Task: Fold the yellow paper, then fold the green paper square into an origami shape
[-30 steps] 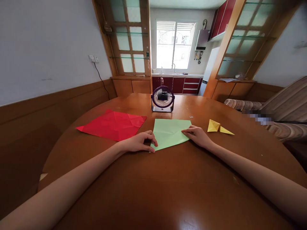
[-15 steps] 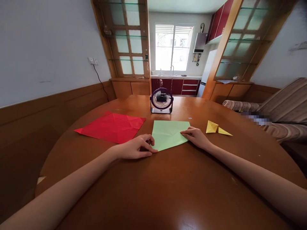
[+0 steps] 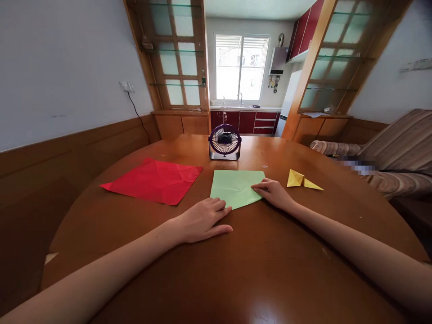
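Observation:
A light green sheet of paper (image 3: 232,182) lies in front of me on the wooden table (image 3: 216,270), with faint creases and a slanting near edge. My left hand (image 3: 207,219) rests at its near left part. Its fingertips touch the near edge, and the thumb is spread away over the bare wood. At the paper's right side, my right hand (image 3: 274,193) has its fingertips drawn together and pressed onto the sheet, covering the near right corner. A creased red sheet of paper (image 3: 158,180) lies to the left. On the right sits a folded yellow paper piece (image 3: 295,178).
A small purple desk fan (image 3: 225,139) stands behind the green paper. Beyond the table's right edge is a striped sofa (image 3: 398,148). Wooden cabinets (image 3: 182,123), a window (image 3: 241,67) and a kitchen counter form the background.
My left hand has slid right and nearer to me along the paper's near edge, its thumb leaving the paper and spreading out. My right hand keeps its place on the sheet.

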Available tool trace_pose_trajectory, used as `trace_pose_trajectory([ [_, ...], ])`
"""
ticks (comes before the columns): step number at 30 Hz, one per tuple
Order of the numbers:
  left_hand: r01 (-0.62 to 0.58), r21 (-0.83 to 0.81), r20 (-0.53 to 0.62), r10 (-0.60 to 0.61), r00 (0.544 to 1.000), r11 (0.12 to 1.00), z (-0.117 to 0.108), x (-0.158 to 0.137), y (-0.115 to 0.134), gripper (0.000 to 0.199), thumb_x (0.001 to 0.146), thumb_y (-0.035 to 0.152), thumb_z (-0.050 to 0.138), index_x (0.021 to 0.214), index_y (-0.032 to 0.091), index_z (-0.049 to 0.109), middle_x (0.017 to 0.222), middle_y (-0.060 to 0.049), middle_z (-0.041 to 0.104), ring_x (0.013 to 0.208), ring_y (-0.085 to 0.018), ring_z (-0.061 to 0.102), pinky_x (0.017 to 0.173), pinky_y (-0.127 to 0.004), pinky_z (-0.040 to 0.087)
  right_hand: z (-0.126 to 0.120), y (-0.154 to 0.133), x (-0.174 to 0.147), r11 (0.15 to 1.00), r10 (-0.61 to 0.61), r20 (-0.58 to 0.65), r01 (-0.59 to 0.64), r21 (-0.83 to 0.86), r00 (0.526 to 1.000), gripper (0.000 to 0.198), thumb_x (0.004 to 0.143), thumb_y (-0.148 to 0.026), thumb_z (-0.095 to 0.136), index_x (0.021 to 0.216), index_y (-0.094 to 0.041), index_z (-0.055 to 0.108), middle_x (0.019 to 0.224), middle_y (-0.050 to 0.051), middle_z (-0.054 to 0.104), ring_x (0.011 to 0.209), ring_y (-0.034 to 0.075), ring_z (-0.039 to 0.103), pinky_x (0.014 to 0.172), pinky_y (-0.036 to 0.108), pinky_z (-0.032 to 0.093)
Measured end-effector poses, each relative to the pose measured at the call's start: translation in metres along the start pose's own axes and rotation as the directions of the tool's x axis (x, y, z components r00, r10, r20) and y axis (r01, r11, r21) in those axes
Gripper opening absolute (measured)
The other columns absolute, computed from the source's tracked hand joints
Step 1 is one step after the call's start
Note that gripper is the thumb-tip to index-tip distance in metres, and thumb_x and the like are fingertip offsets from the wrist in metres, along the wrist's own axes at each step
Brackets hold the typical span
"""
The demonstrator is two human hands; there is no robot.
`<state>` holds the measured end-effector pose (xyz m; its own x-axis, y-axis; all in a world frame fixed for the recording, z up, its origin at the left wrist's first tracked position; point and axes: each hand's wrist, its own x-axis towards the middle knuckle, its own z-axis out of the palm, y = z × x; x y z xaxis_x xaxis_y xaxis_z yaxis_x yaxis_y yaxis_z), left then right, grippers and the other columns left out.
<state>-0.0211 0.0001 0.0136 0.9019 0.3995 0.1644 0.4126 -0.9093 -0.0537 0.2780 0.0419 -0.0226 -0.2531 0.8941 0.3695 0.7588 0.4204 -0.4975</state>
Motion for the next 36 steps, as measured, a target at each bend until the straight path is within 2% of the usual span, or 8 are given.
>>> trace_pose_trajectory([
  [4,-0.014,0.097,-0.027,0.016,0.999,0.995,0.007,0.008,0.006,0.066,0.097,0.06,0.025,0.128,0.01,0.054,0.1,-0.013,0.06,0.086,-0.024,0.055,0.079,-0.035,0.045,-0.001,-0.001,0.0,1.0,0.013,-0.001,-0.013,-0.001,1.0,0.026,0.091,-0.029,0.056,0.105,-0.019,0.074,0.086,0.006,0.063,0.077,0.018,0.061,0.075,0.031,0.047],
  [15,-0.011,0.171,-0.005,0.012,1.0,0.985,0.01,0.022,0.013,0.084,0.088,0.075,0.025,0.135,0.011,0.05,0.103,-0.014,0.06,0.088,-0.026,0.055,0.076,-0.035,0.041,0.0,-0.001,0.0,1.0,-0.007,-0.011,0.007,-0.019,1.0,0.026,0.092,-0.032,0.054,0.103,-0.021,0.075,0.084,0.006,0.064,0.075,0.018,0.061,0.072,0.031,0.048],
  [21,-0.02,0.139,-0.014,0.022,1.0,0.99,0.01,0.025,0.015,0.084,0.087,0.076,0.027,0.132,0.009,0.052,0.101,-0.014,0.062,0.087,-0.026,0.055,0.08,-0.036,0.039,0.0,-0.002,0.0,1.0,-0.001,-0.015,0.0,-0.012,1.0,0.026,0.091,-0.032,0.055,0.103,-0.021,0.075,0.085,0.006,0.064,0.075,0.018,0.061,0.073,0.032,0.048],
  [25,-0.046,0.055,0.003,0.046,0.999,0.997,0.012,0.027,0.012,0.084,0.089,0.074,0.03,0.133,0.005,0.048,0.103,-0.015,0.061,0.09,-0.026,0.055,0.082,-0.035,0.04,0.0,-0.002,0.0,1.0,0.01,-0.015,-0.01,-0.009,1.0,0.027,0.091,-0.032,0.055,0.103,-0.019,0.075,0.085,0.006,0.064,0.075,0.019,0.062,0.072,0.032,0.048],
  [29,-0.041,-0.025,0.054,0.042,0.998,0.999,0.014,0.033,0.01,0.084,0.089,0.073,0.031,0.138,0.005,0.043,0.104,-0.014,0.061,0.089,-0.024,0.058,0.078,-0.033,0.042,-0.001,-0.003,0.0,1.0,0.005,-0.01,-0.005,-0.005,1.0,0.026,0.091,-0.031,0.055,0.103,-0.019,0.075,0.086,0.006,0.065,0.076,0.018,0.062,0.074,0.031,0.048],
  [36,-0.006,-0.053,0.111,0.012,0.994,0.999,0.009,0.05,0.01,0.081,0.09,0.073,0.03,0.14,0.01,0.043,0.099,-0.012,0.066,0.085,-0.025,0.064,0.068,-0.03,0.042,-0.001,-0.002,0.0,0.999,-0.013,-0.007,0.013,-0.03,1.0,0.026,0.091,-0.032,0.054,0.103,-0.021,0.075,0.084,0.006,0.064,0.076,0.018,0.062,0.073,0.03,0.048],
])
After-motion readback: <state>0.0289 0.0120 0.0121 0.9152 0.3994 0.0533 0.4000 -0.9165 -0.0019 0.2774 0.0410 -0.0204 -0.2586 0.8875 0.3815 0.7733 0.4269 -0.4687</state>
